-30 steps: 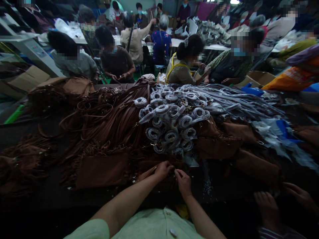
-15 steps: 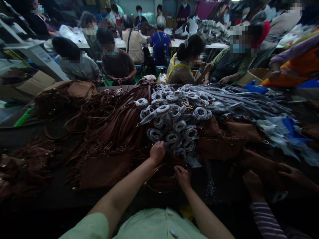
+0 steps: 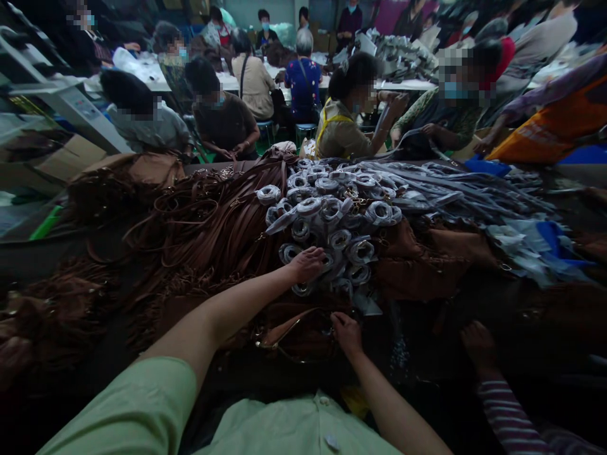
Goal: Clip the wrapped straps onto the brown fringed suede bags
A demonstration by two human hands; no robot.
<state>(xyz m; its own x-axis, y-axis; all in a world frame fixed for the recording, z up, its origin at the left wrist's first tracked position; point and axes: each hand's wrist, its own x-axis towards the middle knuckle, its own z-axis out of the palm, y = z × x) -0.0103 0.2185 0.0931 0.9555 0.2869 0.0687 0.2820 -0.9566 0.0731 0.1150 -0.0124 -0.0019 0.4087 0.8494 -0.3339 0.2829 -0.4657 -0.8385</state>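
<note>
My left hand (image 3: pixel 308 263) reaches over the front of a heap of coiled straps in clear wrapping (image 3: pixel 360 251). Its fingers stretch out across the coils; whether they press on one is hard to see. Closer to me, an open brown bag (image 3: pixel 303 338) with a metal-edged mouth lies on the dark table. My right hand (image 3: pixel 347 333) is closed, pinching the bag at its right end. The bag's inside is too dark to make out.
Loose brown straps (image 3: pixel 227 227) lie left of the coils, and fringed brown bags (image 3: pixel 61 309) further left. More brown bags (image 3: pixel 422 275) and clear plastic (image 3: pixel 526 246) are on the right. A co-worker's striped sleeve (image 3: pixel 509 411) is at lower right. Several people sit across the table.
My left hand has moved forward and up from the bag onto the coiled straps. The bag's left side now shows more; my right hand has stayed at its right end.
</note>
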